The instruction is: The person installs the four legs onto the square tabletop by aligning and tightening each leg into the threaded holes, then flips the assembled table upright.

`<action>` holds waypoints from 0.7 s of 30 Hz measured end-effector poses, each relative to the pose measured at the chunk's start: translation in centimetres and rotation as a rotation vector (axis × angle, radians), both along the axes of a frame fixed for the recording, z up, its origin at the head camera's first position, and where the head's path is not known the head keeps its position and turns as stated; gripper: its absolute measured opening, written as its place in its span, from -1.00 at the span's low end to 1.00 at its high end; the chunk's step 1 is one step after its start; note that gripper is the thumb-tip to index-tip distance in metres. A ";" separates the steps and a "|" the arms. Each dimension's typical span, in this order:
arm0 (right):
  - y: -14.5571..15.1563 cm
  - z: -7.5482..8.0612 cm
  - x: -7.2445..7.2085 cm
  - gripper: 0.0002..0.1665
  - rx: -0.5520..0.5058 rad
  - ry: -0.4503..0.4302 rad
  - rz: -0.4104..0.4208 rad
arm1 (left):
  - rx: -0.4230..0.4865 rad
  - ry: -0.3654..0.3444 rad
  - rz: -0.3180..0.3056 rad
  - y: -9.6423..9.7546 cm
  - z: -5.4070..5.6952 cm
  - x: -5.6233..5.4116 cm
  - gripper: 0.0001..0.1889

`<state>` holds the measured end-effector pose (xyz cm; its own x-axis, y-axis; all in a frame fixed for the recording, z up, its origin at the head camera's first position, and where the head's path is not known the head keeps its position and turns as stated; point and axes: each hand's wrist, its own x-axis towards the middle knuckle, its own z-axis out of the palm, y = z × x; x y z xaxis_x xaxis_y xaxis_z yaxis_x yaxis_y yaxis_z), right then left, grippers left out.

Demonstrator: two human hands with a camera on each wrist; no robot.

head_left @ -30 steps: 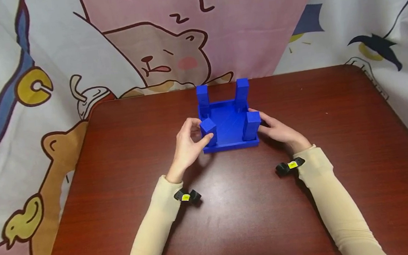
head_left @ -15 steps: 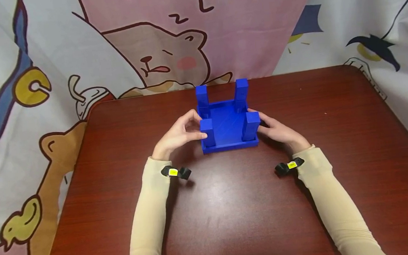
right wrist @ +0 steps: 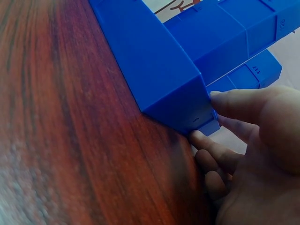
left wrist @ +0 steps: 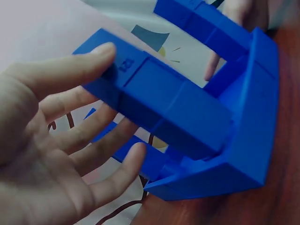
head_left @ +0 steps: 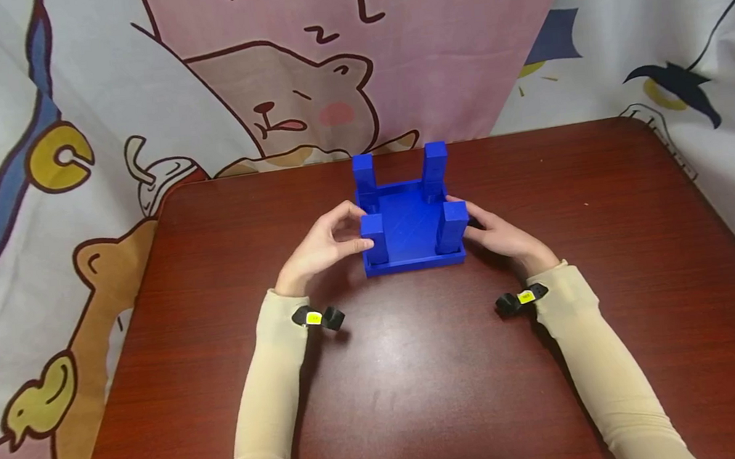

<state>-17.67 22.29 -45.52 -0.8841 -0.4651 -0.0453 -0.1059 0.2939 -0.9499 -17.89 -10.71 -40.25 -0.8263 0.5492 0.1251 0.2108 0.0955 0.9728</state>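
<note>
A blue tray (head_left: 414, 236) with a low rim lies on the table, a square blue post standing upright at each corner. My left hand (head_left: 319, 248) grips the near-left post (head_left: 375, 240) near its top, thumb on the near face and fingers around the far side. In the left wrist view that post (left wrist: 173, 108) bears small raised marks and its foot sits inside the tray's corner. My right hand (head_left: 502, 232) holds the tray's right side, beside the near-right post (head_left: 453, 228). In the right wrist view its thumb (right wrist: 234, 103) lies at the rim and a fingertip at the bottom edge.
The brown wooden table (head_left: 420, 385) extends around the tray. Behind it hangs a curtain (head_left: 456, 47) with cartoon prints, close to the table's back edge. A small black camera (head_left: 332, 318) is strapped to the left sleeve, another camera (head_left: 508, 305) to the right.
The near-left post has turned from a skewed angle to square with the tray. My left wrist has swung up and to the left. My right hand and the tray have stayed in place.
</note>
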 end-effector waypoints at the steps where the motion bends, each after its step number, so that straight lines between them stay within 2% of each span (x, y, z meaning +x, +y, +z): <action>1: 0.0 0.0 0.0 -0.27 0.001 -0.004 -0.001 | 0.005 0.006 0.015 0.0 -0.2 0.2 -0.67; 5: 0.1 -0.4 -0.1 -0.27 0.001 -0.016 -0.009 | 0.019 0.040 0.052 0.1 -0.5 0.7 -0.64; 6: 0.3 -0.8 -0.2 -0.27 0.001 -0.018 -0.013 | 0.021 0.053 0.052 0.2 -0.6 0.7 -0.63; 11: 0.4 -0.7 -0.2 -0.27 0.041 0.013 -0.024 | -0.014 0.113 0.049 0.2 -0.4 0.5 -0.60; 15: 0.1 0.2 0.0 -0.30 0.085 0.037 -0.023 | -0.037 0.111 0.044 0.1 -0.4 0.3 -0.59; 21: -0.6 2.2 0.7 -0.33 0.089 0.027 -0.016 | -0.015 0.106 0.028 0.2 -0.5 0.3 -0.59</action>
